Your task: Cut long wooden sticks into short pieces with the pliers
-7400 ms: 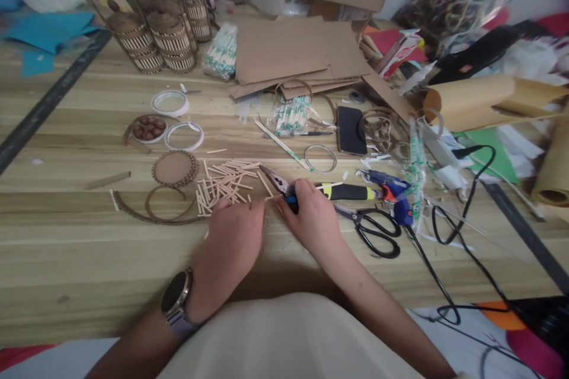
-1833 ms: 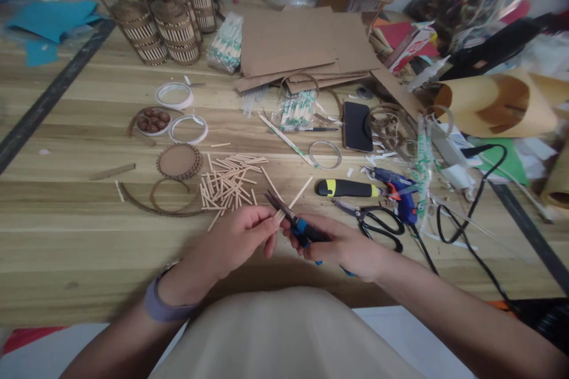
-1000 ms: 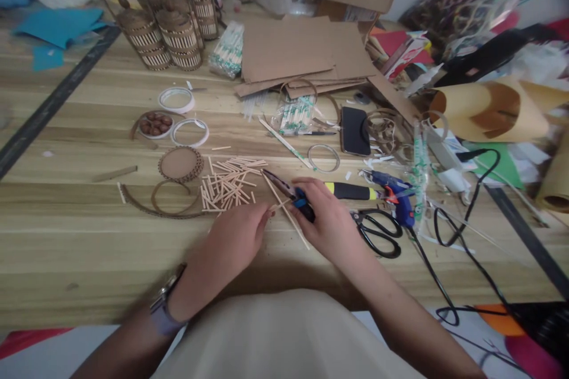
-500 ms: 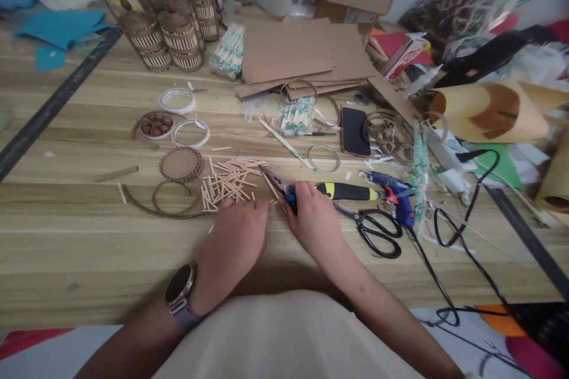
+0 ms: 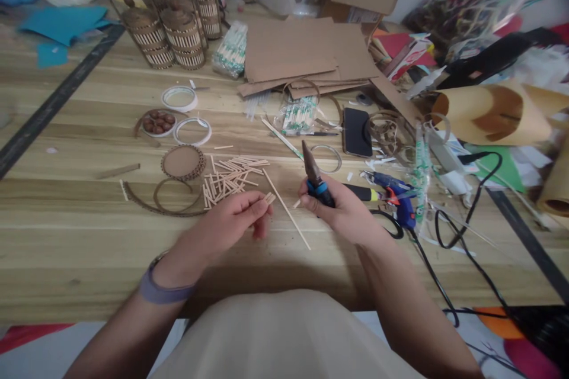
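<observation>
Hands (image 5: 233, 213) farther apart, closed around sticks (image 5: 269, 198), pliers (image 5: 313, 174)

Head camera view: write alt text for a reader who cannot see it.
Over a wooden table, a person's right hand holds pliers and their left hand pinches short wooden sticks near a loose stick pile. Cardboard sheets and a phone lie farther back; a blue glue gun lies to the right.

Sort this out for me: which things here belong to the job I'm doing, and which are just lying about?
Seemingly part of the job:
- pliers in your right hand
- short sticks in your left hand
- stick pile
- long stick between your hands

Apparently just lying about:
- phone
- blue glue gun
- cardboard sheets
- brown paper roll
</observation>
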Tool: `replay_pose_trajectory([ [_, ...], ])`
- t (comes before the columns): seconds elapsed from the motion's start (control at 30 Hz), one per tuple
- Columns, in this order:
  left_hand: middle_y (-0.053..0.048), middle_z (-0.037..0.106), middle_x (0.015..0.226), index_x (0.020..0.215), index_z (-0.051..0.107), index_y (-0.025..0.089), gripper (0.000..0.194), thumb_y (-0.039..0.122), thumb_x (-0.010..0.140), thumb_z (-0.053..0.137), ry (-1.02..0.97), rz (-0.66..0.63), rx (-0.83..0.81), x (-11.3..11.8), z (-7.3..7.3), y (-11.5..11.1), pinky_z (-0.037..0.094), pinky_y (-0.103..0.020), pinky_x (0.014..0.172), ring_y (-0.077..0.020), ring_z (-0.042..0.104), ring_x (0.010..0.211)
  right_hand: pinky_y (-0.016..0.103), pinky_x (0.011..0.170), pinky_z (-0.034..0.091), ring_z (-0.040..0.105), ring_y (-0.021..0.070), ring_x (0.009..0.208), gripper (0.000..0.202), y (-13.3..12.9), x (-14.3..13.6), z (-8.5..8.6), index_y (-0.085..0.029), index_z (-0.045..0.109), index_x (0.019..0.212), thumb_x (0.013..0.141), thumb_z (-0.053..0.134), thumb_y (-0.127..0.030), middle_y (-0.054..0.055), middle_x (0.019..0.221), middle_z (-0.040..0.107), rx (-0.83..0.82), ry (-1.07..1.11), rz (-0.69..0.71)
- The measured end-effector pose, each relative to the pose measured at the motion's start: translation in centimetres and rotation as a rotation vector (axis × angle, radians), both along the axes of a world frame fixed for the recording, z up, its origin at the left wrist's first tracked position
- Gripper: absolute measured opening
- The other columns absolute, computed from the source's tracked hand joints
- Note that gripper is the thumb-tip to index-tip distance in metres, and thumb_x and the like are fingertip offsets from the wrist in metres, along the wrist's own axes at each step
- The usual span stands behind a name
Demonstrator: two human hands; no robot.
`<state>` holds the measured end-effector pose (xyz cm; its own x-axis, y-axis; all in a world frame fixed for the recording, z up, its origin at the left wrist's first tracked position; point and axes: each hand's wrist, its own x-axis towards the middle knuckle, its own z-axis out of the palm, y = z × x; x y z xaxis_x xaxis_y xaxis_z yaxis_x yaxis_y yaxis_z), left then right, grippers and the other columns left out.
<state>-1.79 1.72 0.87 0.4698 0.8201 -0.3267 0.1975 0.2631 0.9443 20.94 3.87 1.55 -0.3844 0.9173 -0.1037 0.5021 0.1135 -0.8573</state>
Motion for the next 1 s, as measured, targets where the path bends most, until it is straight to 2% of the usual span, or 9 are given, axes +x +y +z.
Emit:
replay_pose_trajectory([
  [0.1,-0.002,0.072,0.072,0.079,0.059,0.020,0.035,0.050,0.093,0.050,-0.024,0.049,-0.075,1.4,-0.8,0.2,0.045,-0.028,0.068,-0.0174,0.066,0.070,0.028,0.066,0.041,0.054,0.0162,0.070,0.010,-0.4,-1.1,0.4,-0.021,0.052,0.086,0.088,0.056,-0.031,0.000,0.077,0.059,0.062,-0.109,0.038],
  [0.2,-0.004,0.074,0.075,0.081,0.061,0.019,0.034,0.051,0.091,0.054,-0.027,0.057,-0.109,2.4,-1.7,0.4,0.044,-0.029,0.068,-0.0195,0.069,0.074,0.027,0.065,0.042,0.059,0.0175,0.073,0.007,-0.8,-2.1,0.3,-0.021,0.051,0.091,0.088,0.055,-0.025,0.002,0.082,0.064,0.090,-0.219,0.073],
  [0.3,-0.005,0.074,0.073,0.077,0.059,0.019,0.033,0.049,0.089,0.057,-0.038,0.047,-0.134,2.5,-2.2,0.4,0.045,-0.030,0.068,-0.0201,0.070,0.072,0.028,0.070,0.045,0.065,0.0197,0.083,0.019,-1.0,-2.4,0.0,-0.020,0.050,0.105,0.087,0.056,-0.020,0.006,0.094,0.068,0.132,-0.270,0.085],
  [0.57,-0.003,0.073,0.072,0.080,0.064,0.018,0.030,0.047,0.088,0.061,-0.142,-0.006,-0.242,2.0,-2.2,0.3,0.046,-0.031,0.071,-0.0190,0.069,0.070,0.034,0.084,0.051,0.068,0.0225,0.104,0.042,-1.0,-2.0,0.1,-0.022,0.046,0.130,0.089,0.052,-0.013,0.010,0.121,0.069,0.125,-0.203,0.224],
  [0.7,-0.003,0.073,0.073,0.080,0.064,0.018,0.033,0.051,0.084,0.067,-0.195,-0.040,-0.310,1.7,-2.2,0.3,0.048,-0.031,0.073,-0.0188,0.070,0.071,0.035,0.093,0.051,0.065,0.0210,0.111,0.041,-0.8,-1.7,0.0,-0.023,0.047,0.132,0.092,0.052,-0.016,0.008,0.125,0.066,0.149,-0.146,0.263],
  [0.77,-0.003,0.072,0.074,0.080,0.065,0.018,0.033,0.050,0.082,0.068,-0.204,0.011,-0.311,1.7,-2.2,0.2,0.048,-0.031,0.075,-0.0188,0.070,0.074,0.037,0.100,0.048,0.059,0.0218,0.119,0.038,-0.7,-1.7,-0.2,-0.023,0.049,0.130,0.092,0.055,-0.019,0.010,0.127,0.061,0.224,-0.112,0.220],
  [0.83,-0.003,0.071,0.074,0.079,0.065,0.018,0.032,0.049,0.082,0.069,-0.214,0.096,-0.303,1.8,-2.2,0.3,0.049,-0.030,0.076,-0.0185,0.069,0.076,0.042,0.106,0.044,0.051,0.0242,0.127,0.043,-0.9,-1.8,-0.4,-0.023,0.050,0.130,0.089,0.062,-0.022,0.012,0.128,0.056,0.317,-0.101,0.113],
  [0.93,-0.003,0.071,0.079,0.079,0.066,0.017,0.029,0.046,0.082,0.069,-0.246,0.246,-0.301,2.3,-2.0,0.5,0.050,-0.029,0.078,-0.0174,0.067,0.079,0.047,0.108,0.043,0.046,0.0283,0.129,0.063,-1.4,-2.3,-1.0,-0.023,0.047,0.134,0.078,0.077,-0.027,0.013,0.127,0.049,0.367,-0.140,-0.042],
  [1.0,-0.004,0.071,0.081,0.081,0.067,0.017,0.026,0.043,0.082,0.070,-0.282,0.302,-0.323,2.7,-1.8,0.6,0.051,-0.028,0.074,-0.0171,0.067,0.079,0.049,0.108,0.045,0.046,0.0299,0.129,0.072,-1.8,-2.7,-1.5,-0.024,0.046,0.135,0.072,0.083,-0.028,0.013,0.127,0.045,0.354,-0.171,-0.065],
])
